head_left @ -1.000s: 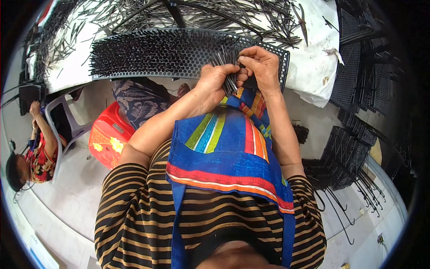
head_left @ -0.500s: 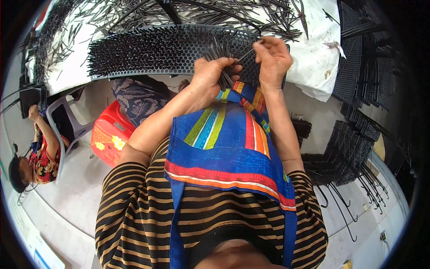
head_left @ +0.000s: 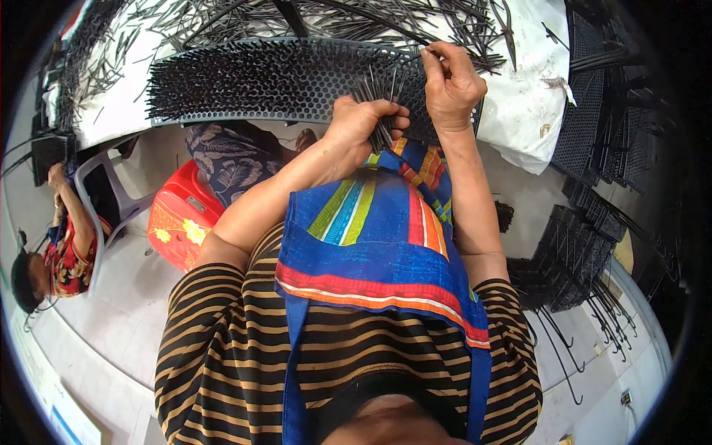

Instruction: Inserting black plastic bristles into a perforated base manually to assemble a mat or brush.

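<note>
My left hand [head_left: 354, 130] is closed around a bundle of thin dark rods [head_left: 383, 135], which fan out above and below the fist. It is over the near right part of a long, curved, perforated dark board [head_left: 319, 93]. Short dark rods [head_left: 222, 81] stand densely in the holes of its left and middle parts; bare holes show toward the right. My right hand [head_left: 454, 90] is over the board's far right edge, thumb and forefinger pinched together. What lies between those fingertips is too small to make out against the dark background.
Many loose dark rods [head_left: 460, 26] lie on the white table covering [head_left: 538, 111] behind the board. A red stool [head_left: 178, 222] stands at left, with a seated person [head_left: 67, 259] beyond. Stacked dark perforated panels [head_left: 575, 252] and hooked rods stand at right.
My right hand has moved up and away from the left hand, toward the board's far edge; earlier it pinched a thin rod at the bundle. The left hand has shifted slightly right.
</note>
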Demonstrator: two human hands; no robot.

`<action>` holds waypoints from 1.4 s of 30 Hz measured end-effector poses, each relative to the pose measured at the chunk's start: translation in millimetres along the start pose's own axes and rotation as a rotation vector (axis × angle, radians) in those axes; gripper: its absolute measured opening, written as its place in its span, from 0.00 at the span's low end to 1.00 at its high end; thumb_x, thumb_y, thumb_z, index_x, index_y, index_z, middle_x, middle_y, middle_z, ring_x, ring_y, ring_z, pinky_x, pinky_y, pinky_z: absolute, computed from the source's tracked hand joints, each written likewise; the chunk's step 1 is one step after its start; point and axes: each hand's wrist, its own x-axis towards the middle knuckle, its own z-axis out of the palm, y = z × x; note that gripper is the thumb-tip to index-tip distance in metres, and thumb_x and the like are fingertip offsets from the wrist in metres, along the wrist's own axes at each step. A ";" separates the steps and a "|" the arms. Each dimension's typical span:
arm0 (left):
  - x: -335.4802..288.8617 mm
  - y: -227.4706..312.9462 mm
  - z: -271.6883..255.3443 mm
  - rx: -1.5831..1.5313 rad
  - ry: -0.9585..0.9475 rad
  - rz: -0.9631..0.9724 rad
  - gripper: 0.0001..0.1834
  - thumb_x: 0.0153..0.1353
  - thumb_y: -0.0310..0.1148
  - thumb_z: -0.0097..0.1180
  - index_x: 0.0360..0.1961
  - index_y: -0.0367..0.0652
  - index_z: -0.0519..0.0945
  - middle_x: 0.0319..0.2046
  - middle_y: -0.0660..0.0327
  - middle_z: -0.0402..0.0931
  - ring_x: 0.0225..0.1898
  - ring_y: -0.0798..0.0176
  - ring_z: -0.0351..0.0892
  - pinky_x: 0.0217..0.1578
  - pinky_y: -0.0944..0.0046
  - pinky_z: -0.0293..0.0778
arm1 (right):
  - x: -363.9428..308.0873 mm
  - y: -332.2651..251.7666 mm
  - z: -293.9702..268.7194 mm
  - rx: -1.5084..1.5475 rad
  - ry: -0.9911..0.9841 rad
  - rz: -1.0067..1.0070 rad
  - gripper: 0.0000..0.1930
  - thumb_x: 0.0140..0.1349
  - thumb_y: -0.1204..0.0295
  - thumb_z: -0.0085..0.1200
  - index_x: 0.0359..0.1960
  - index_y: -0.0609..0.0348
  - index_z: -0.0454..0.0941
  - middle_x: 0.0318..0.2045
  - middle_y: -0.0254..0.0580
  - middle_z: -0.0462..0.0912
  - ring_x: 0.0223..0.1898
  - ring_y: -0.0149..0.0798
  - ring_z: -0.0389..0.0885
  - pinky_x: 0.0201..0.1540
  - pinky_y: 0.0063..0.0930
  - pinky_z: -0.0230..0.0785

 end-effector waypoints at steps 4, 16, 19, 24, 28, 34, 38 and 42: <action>-0.1 -0.4 0.4 -0.021 0.009 -0.027 0.03 0.57 0.20 0.54 0.32 0.30 0.77 0.29 0.50 0.81 0.25 0.60 0.82 0.22 0.65 0.78 | 0.8 -2.9 -1.0 0.004 -0.019 -0.038 0.07 0.52 0.82 0.63 0.32 0.60 0.81 0.25 0.35 0.83 0.22 0.22 0.77 0.23 0.17 0.68; 2.2 -1.7 -0.2 -0.027 -0.025 -0.006 0.04 0.55 0.19 0.56 0.32 0.28 0.79 0.28 0.50 0.81 0.25 0.59 0.83 0.22 0.65 0.79 | -24.1 -18.2 -21.2 0.321 -0.311 0.535 0.06 0.52 0.80 0.61 0.33 0.64 0.81 0.24 0.36 0.81 0.19 0.27 0.75 0.20 0.18 0.65; 2.5 -2.9 1.0 0.045 -0.026 0.022 0.07 0.56 0.19 0.56 0.36 0.28 0.79 0.31 0.50 0.82 0.30 0.57 0.84 0.28 0.64 0.82 | -26.6 -13.1 -22.5 0.659 -0.340 0.804 0.08 0.54 0.81 0.61 0.36 0.66 0.79 0.21 0.30 0.77 0.16 0.20 0.68 0.17 0.14 0.57; -2.1 -0.8 2.6 0.092 0.034 0.080 0.05 0.57 0.20 0.56 0.34 0.29 0.79 0.29 0.49 0.82 0.27 0.59 0.83 0.26 0.64 0.80 | -10.5 -4.1 -18.3 0.505 0.058 0.572 0.04 0.55 0.80 0.60 0.32 0.65 0.77 0.19 0.32 0.77 0.16 0.20 0.69 0.18 0.15 0.59; 2.0 -3.5 4.3 0.053 0.010 0.080 0.04 0.55 0.19 0.54 0.33 0.31 0.76 0.25 0.50 0.81 0.22 0.59 0.82 0.19 0.65 0.77 | -9.3 3.7 -11.0 0.119 0.018 0.295 0.06 0.53 0.79 0.62 0.33 0.61 0.79 0.21 0.36 0.80 0.19 0.30 0.77 0.23 0.21 0.69; 5.3 -5.5 3.7 -0.030 -0.026 0.019 0.04 0.56 0.18 0.54 0.33 0.30 0.76 0.26 0.49 0.81 0.22 0.58 0.82 0.19 0.65 0.78 | -13.3 -0.8 -8.4 -0.174 -0.217 0.089 0.09 0.53 0.76 0.61 0.38 0.54 0.82 0.30 0.41 0.82 0.28 0.47 0.82 0.29 0.34 0.74; 2.1 -2.3 9.0 -0.021 -0.024 0.015 0.04 0.56 0.19 0.54 0.33 0.29 0.76 0.26 0.49 0.81 0.23 0.58 0.82 0.19 0.65 0.78 | -14.2 2.3 -10.4 -0.151 -0.272 0.059 0.10 0.55 0.76 0.59 0.39 0.54 0.81 0.30 0.42 0.82 0.30 0.48 0.82 0.30 0.35 0.74; 4.7 -4.4 6.6 -0.051 -0.006 0.010 0.04 0.56 0.19 0.54 0.33 0.29 0.77 0.27 0.48 0.81 0.23 0.58 0.82 0.20 0.64 0.79 | -6.7 -4.0 -10.9 -0.157 -0.321 0.027 0.12 0.56 0.79 0.57 0.43 0.55 0.82 0.30 0.45 0.82 0.28 0.45 0.82 0.31 0.31 0.72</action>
